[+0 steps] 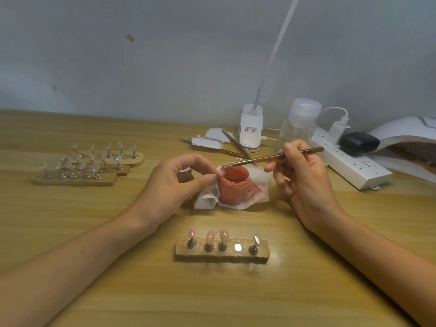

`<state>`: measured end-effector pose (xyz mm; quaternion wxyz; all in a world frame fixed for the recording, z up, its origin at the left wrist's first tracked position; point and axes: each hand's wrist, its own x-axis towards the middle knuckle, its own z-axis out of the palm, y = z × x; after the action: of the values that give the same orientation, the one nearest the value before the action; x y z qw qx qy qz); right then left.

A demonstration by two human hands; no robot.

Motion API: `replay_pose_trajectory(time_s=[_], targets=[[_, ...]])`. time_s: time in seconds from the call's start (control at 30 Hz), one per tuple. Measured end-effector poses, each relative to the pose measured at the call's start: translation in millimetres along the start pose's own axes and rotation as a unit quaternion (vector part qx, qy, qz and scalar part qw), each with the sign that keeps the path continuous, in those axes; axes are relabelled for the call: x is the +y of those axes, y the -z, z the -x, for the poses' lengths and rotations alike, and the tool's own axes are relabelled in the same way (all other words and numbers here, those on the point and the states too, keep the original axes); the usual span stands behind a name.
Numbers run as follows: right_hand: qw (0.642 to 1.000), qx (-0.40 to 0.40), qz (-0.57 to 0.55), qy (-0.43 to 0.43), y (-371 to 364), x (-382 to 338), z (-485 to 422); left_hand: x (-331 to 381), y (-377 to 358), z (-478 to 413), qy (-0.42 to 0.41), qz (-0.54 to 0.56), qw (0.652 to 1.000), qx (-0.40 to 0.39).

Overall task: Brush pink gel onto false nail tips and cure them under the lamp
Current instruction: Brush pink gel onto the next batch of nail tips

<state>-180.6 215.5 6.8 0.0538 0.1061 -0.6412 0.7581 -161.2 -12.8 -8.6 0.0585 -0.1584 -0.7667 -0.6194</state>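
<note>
My left hand (pixel 174 182) pinched a tip (pixel 221 172) beside the gel jar (pixel 234 187); my right hand (pixel 306 178) gripped the brush (pixel 264 158), bristles at the jar's rim. Three pink tips (pixel 210 237) stood on the stand (pixel 262 254) in front.

The curing lamp (pixel 401 135) ran off the right edge. The clear tips (pixel 94 168) on the far stands (pixel 77 182) were blurred, and the print on the white lamp base (pixel 251 130) was too small to read.
</note>
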Motion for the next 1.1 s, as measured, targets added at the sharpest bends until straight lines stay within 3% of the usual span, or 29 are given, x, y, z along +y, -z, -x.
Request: replay_pose_trajectory(time_s=[0.1,0.23,0.4,0.57,0.73,0.9,1.1], targets=[[1.0,-0.014,0.024,0.007,-1.7,-0.5,1.0,1.3,-0.2,0.3,-0.001,0.002,1.0,0.0],[0.999,0.026,0.026,-0.007,1.6,1.9,0.0,2.2,-0.9,-0.1,0.007,0.0,1.0,0.007],[0.999,-0.016,0.02,0.022,-1.6,0.0,1.8,2.0,-1.0,0.0,0.014,-0.001,1.0,0.009],[0.999,0.031,0.026,0.006,1.4,1.9,0.4,1.7,-1.0,0.1,0.027,-0.011,0.999,0.014],[0.999,-0.006,0.023,0.039,-1.1,-0.1,2.9,1.8,-1.3,-0.9,0.042,-0.019,0.999,0.014],[0.999,0.032,0.026,0.026,1.6,1.2,1.9,3.7,-1.8,-2.1,0.066,-0.005,0.998,0.007],[0.999,-0.005,0.026,0.041,-1.4,1.6,2.7,5.5,-3.3,-1.7,0.067,-0.006,0.998,0.01]])
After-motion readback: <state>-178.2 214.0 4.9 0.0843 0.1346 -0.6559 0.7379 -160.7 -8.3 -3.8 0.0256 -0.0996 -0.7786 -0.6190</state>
